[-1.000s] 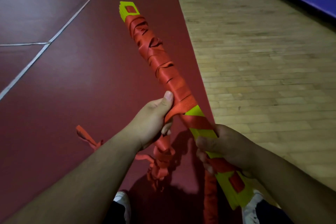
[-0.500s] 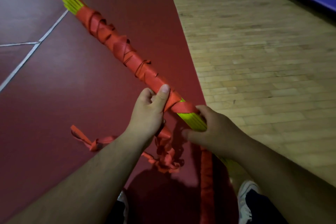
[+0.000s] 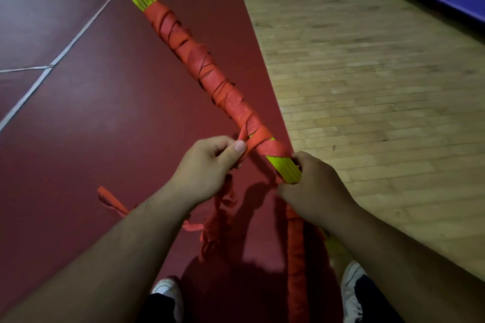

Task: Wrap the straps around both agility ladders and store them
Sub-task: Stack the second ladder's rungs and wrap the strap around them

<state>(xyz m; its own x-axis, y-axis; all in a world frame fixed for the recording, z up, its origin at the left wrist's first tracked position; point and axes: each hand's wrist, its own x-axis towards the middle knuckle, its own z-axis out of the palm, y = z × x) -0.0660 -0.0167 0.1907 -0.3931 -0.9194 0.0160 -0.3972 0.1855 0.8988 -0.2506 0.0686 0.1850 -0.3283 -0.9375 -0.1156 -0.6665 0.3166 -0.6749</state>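
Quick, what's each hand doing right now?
Left hand: pinching the orange strap.
Right hand: gripping the bundled agility ladder.

Red floor (image 3: 91,126) lay open left of the slanting ladder bundle (image 3: 199,60), and wood floor (image 3: 367,86) open to its right. Nearer the person, the strap (image 3: 210,231) hung tangled to the floor beside a second wrapped ladder (image 3: 295,270), crowding the gap between the two shoes (image 3: 168,294).

both bare forearms reach forward from the lower frame, converging. the left grip (image 3: 207,168) pinches a strap (image 3: 271,146) between thumb and curled fingers; the right grip (image 3: 315,186) curls round the ladder (image 3: 282,167), knuckles up.
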